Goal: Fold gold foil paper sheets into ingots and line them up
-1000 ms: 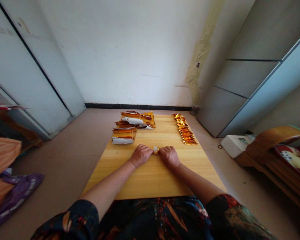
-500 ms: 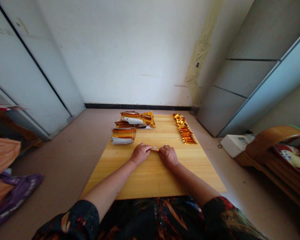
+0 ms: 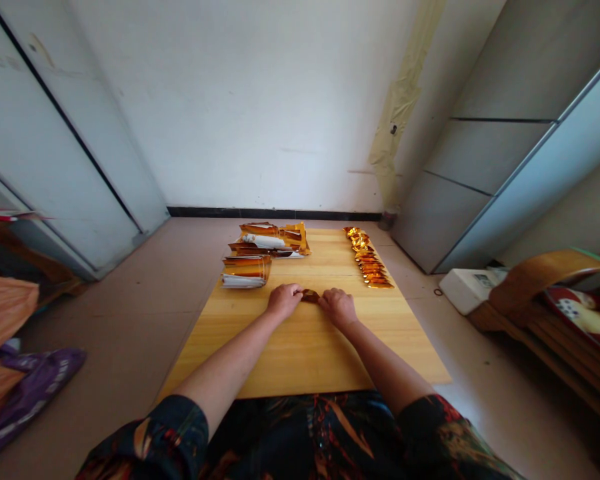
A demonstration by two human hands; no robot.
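On the low wooden table (image 3: pixel 305 347) my left hand (image 3: pixel 283 299) and my right hand (image 3: pixel 337 307) rest close together, both closed on a small piece of gold foil paper (image 3: pixel 311 295) that lies between them on the tabletop. The fingers of each hand pinch one end of it. A row of folded gold foil pieces (image 3: pixel 370 261) runs along the far right of the table. Stacks of gold foil sheets (image 3: pixel 247 269) sit at the far left, with a second foil stack (image 3: pixel 275 239) behind them.
A white wall with a dark skirting stands behind the table. White cabinet doors flank both sides. A wooden chair (image 3: pixel 555 280) and a white box (image 3: pixel 467 288) stand to the right; purple and orange bags (image 3: pixel 20 373) lie on the floor at left.
Both hands have slid a little away from me along the table. The foil piece between them showed a pale side before and now shows dark gold.
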